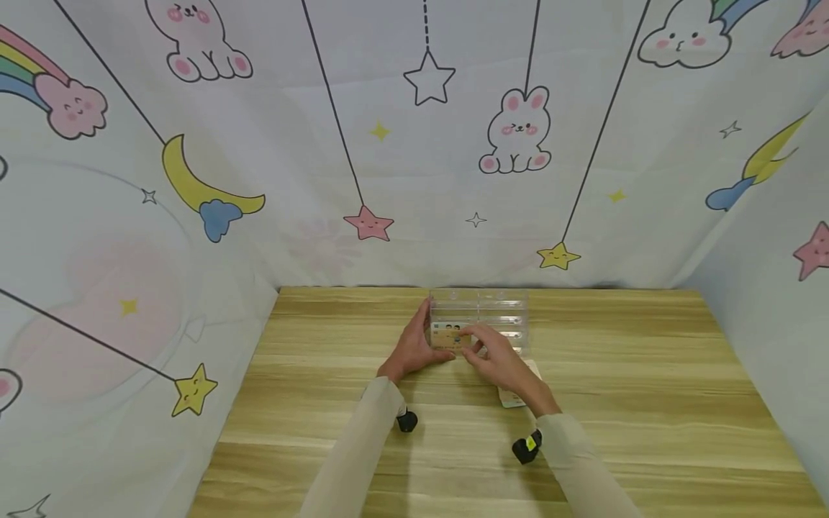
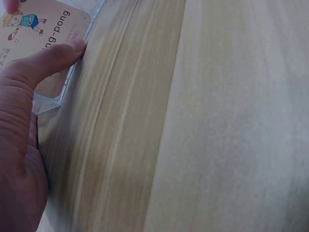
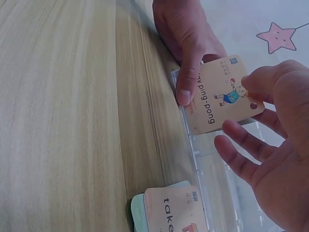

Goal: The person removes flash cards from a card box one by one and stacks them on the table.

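A clear plastic case [image 1: 501, 305] with slot-like compartments stands at the back of the table. My left hand [image 1: 414, 347] grips its left edge, thumb laid across a picture flash card [image 3: 212, 92] at the case's front left. That card shows a child with a paddle and the word "ping-pong" [image 2: 53, 29]. From the right, my right hand [image 1: 497, 360] pinches the card's edge between thumb and index finger near its punched hole; the other fingers hang loosely curled over the case. Beside the case, under my right wrist, lies a small pile of flash cards [image 3: 169, 212], the top one reading "take".
The table [image 1: 648, 388] has a wood-grain top. A white cloth [image 1: 421, 165] printed with rabbits, stars and clouds hangs behind it and along both sides. Black wrist cameras [image 1: 406, 421] sit at both sleeves.
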Available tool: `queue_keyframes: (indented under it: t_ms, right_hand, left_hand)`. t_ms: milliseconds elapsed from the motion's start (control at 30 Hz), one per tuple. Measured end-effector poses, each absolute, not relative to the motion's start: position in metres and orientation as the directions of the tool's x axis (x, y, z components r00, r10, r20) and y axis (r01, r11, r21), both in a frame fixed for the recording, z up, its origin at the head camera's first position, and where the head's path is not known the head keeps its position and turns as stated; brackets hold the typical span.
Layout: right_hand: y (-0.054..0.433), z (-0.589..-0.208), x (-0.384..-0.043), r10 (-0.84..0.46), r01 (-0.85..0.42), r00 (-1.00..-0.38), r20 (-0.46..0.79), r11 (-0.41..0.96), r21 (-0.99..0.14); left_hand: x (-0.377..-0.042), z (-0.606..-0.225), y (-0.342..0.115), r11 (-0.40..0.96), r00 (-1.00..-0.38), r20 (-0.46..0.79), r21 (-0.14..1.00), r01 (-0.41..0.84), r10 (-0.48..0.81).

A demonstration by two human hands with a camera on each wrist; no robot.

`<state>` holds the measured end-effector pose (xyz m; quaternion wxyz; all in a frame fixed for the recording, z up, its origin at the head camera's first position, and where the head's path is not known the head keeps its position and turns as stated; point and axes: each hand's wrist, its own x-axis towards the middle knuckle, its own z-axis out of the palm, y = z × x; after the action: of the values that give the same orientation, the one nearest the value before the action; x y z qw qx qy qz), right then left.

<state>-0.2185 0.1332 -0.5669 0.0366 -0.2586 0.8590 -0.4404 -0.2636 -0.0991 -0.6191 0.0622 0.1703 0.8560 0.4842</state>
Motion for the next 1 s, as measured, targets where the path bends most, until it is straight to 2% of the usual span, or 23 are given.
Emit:
queue_keyframes:
  t_ms: [267, 667, 1000]
  right_hand:
    - [0.132, -0.559, -0.219, -0.485, -0.474, -0.843, 0.231, 0.468, -0.746]
    - [0.135, -0.549, -0.218, -0.464, -0.491, -0.846, 0.263, 0.486, -0.723]
    - [0.148, -0.545, -0.213, -0.414, -0.447, -0.873, 0.258, 0.467, -0.763]
  left_hand:
    - [-0.265, -0.620, -0.098, 0.468, -0.932, 0.069, 0.850, 0.241, 0.355]
    - [-0.265, -0.619, -0.097, 0.465, -0.938, 0.059, 0.857, 0.223, 0.341]
    - [-0.266, -0.620, -0.096, 0.485, -0.942, 0.060, 0.845, 0.224, 0.330]
